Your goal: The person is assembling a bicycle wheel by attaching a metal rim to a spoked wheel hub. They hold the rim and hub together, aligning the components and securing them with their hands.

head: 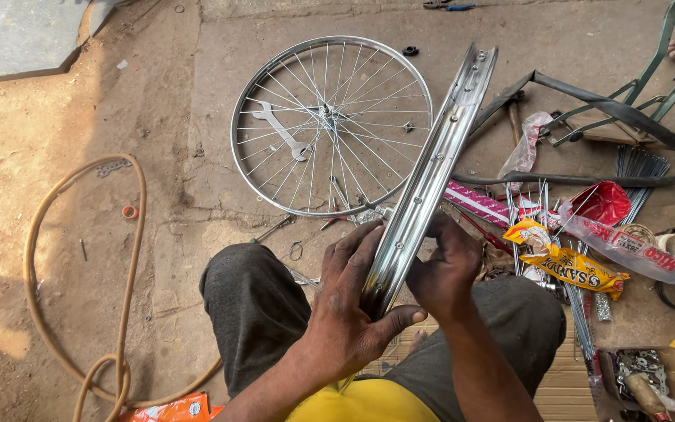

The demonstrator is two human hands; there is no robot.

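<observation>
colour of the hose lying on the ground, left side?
The hose is tan, a light brownish beige, looped on the dirt ground. Head view, the only one, shows it clearly.

head cam | looks steeply down | close over lap, ground ahead | single view

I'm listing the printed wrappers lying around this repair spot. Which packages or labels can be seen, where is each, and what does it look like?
Yellow packet: right of the right hand, crumpled, yellow with red and dark print.
Clear bag: further right, long, see-through with red print.
Pink striped wrapper: beside the bare rim, flat.
Orange packet: bottom edge, by the hose.
</observation>
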